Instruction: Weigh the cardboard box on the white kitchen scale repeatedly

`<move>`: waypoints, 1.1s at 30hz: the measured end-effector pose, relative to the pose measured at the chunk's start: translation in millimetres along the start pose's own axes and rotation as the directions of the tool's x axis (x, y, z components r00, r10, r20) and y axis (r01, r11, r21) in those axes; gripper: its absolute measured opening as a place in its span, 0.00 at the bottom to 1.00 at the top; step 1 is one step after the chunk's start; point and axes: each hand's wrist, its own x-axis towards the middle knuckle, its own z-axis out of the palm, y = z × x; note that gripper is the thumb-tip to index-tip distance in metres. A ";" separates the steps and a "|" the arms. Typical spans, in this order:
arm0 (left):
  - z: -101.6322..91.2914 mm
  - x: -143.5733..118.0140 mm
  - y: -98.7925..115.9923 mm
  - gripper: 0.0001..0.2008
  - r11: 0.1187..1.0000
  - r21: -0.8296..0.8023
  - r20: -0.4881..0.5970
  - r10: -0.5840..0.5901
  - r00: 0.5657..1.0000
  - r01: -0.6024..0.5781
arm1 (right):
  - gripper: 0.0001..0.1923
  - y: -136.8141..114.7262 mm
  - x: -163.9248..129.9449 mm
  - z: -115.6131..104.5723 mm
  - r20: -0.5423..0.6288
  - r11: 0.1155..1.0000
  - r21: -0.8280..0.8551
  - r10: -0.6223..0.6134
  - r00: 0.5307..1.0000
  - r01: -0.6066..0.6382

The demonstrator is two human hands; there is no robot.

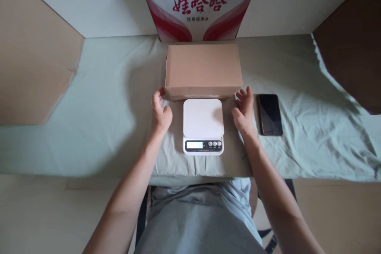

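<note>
Brown cardboard should leave your box stiff and hardly slippery, dentable if squeezed; its sides, by the near corners, suit a two-handed hold. It sits just beyond the white scale. Your left hand and right hand flank those corners half-open, thumbs inward, gripping nothing; fingertip contact is hard to tell.
</note>
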 end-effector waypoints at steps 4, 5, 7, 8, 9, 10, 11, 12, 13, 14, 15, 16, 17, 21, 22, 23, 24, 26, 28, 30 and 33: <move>1.3 -4.6 -9.5 0.32 0.996 0.082 -0.020 0.047 0.999 -0.045 | 0.44 4.4 -6.1 2.1 -0.053 0.996 -0.061 -0.061 0.997 0.058; 1.5 -4.9 -10.8 0.32 0.994 0.093 -0.020 0.057 0.998 -0.055 | 0.43 4.7 -6.9 2.7 -0.066 0.995 -0.070 -0.071 0.995 0.066; 1.7 -4.9 -11.9 0.32 0.992 0.112 -0.013 0.067 0.998 -0.065 | 0.42 5.1 -7.4 3.6 -0.081 0.994 -0.085 -0.078 0.994 0.071; 1.6 -4.8 -11.8 0.32 0.990 0.124 -0.009 0.067 0.998 -0.065 | 0.42 5.2 -7.3 3.8 -0.081 0.993 -0.091 -0.079 0.994 0.072; 1.6 -4.7 -11.3 0.32 0.989 0.137 -0.008 0.065 0.998 -0.063 | 0.42 5.4 -7.1 3.8 -0.080 0.993 -0.097 -0.082 0.993 0.074; 1.5 -4.7 -10.5 0.32 0.987 0.148 -0.009 0.065 0.998 -0.063 | 0.42 5.7 -6.9 3.7 -0.079 0.992 -0.102 -0.085 0.993 0.077; 1.4 -4.8 -9.6 0.32 0.986 0.156 -0.012 0.068 0.998 -0.066 | 0.41 6.2 -6.7 3.6 -0.078 0.991 -0.106 -0.090 0.993 0.081; 1.2 -5.0 -8.6 0.32 0.984 0.164 -0.015 0.076 0.997 -0.073 | 0.41 6.9 -6.5 3.5 -0.078 0.991 -0.107 -0.094 0.993 0.085; 1.0 -5.3 -7.7 0.32 0.982 0.171 -0.015 0.086 0.996 -0.082 | 0.41 7.8 -6.5 3.4 -0.079 0.990 -0.107 -0.096 0.992 0.088; 0.7 -5.5 -6.9 0.33 0.980 0.179 -0.014 0.096 0.995 -0.092 | 0.41 8.8 -6.4 3.5 -0.083 0.991 -0.103 -0.097 0.992 0.089; 0.2 -5.7 -6.3 0.33 0.977 0.187 -0.015 0.105 0.994 -0.100 | 0.41 10.0 -6.3 3.6 -0.089 0.991 -0.096 -0.096 0.991 0.088; -0.4 -5.8 -5.9 0.33 0.976 0.193 -0.020 0.111 0.994 -0.105 | 0.40 11.3 -6.1 3.6 -0.095 0.993 -0.085 -0.093 0.991 0.085; -1.1 -5.7 -5.6 0.34 0.975 0.197 -0.029 0.113 0.993 -0.105 | 0.40 12.7 -5.6 3.4 -0.102 0.994 -0.068 -0.088 0.991 0.081; -3.4 -3.5 -2.2 0.37 0.976 0.181 -0.049 0.131 0.990 -0.120 | 0.38 17.2 1.6 0.5 -0.115 0.998 0.044 -0.029 0.993 0.034; -2.9 -2.6 -0.4 0.38 0.978 0.167 -0.037 0.133 0.990 -0.126 | 0.37 17.3 5.0 -0.5 -0.111 0.998 0.068 -0.009 0.994 0.017; -1.6 -1.6 1.7 0.38 0.981 0.148 -0.020 0.130 0.991 -0.126 | 0.36 16.8 9.1 -1.0 -0.101 0.996 0.086 0.004 0.995 0.004; 0.5 -0.5 3.9 0.38 0.985 0.124 -0.002 0.118 0.993 -0.117 | 0.35 15.6 13.7 -0.8 -0.081 0.995 0.098 0.007 0.997 0.001; 7.1 2.4 8.6 0.38 0.996 0.070 0.027 0.058 0.998 -0.060 | 0.33 10.9 24.0 2.6 -0.003 0.993 0.119 -0.019 1.000 0.019; 15.4 6.7 12.9 0.36 0.999 0.021 0.048 -0.025 0.999 0.024 | 0.30 3.8 34.5 9.4 0.077 0.990 0.133 -0.059 0.995 0.049; 22.0 11.8 17.8 0.33 0.996 -0.022 0.063 -0.081 0.995 0.082 | 0.24 -4.6 44.0 16.8 0.101 0.990 0.125 -0.085 0.991 0.072; 20.6 17.6 31.2 0.31 0.996 -0.059 0.061 -0.060 0.996 0.063 | 0.21 -19.5 52.5 20.0 0.085 0.987 0.100 -0.133 0.987 0.124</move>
